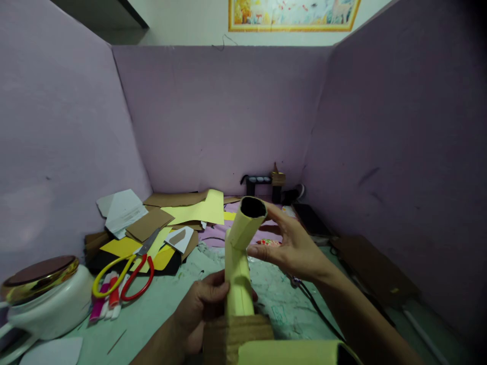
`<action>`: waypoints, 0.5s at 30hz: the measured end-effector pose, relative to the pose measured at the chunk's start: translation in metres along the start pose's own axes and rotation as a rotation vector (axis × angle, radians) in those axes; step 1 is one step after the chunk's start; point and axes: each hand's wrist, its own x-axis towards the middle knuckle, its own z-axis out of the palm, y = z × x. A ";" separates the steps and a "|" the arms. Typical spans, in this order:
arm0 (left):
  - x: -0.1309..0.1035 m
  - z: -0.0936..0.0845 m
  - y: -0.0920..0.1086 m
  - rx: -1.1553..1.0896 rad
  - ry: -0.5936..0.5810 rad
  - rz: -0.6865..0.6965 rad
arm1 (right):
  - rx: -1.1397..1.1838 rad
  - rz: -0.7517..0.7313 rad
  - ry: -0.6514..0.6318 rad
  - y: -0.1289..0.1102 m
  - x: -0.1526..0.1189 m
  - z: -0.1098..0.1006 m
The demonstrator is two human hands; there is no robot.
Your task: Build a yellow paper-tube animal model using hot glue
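- Two hands at one yellow paper tube [238, 289], front and centre, above the green table [139, 320].
- Left hand [201, 299]: wrapped round the tube low down, just above the brown cardboard [253, 328] at its base.
- Right hand [292, 246]: thumb and fingers curved about the short tube [244, 230] angled off the top; can't tell how firmly.
- Another yellow tube [289, 352] at bottom edge, by the cardboard.
- Left: scissors [142, 258] on paper scraps, beside markers [114, 291]; white jar [57, 314] further left.
- Right: black cable [314, 304], brown board [375, 263].
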 end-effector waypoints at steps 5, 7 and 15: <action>0.002 -0.005 0.001 -0.101 0.000 -0.081 | 0.208 0.188 -0.069 0.015 0.006 -0.002; 0.002 -0.007 0.001 -0.065 0.035 -0.036 | 0.293 0.320 -0.089 0.022 0.007 -0.001; 0.000 -0.009 0.002 0.007 0.101 0.020 | 0.667 0.647 -0.399 0.039 0.002 0.016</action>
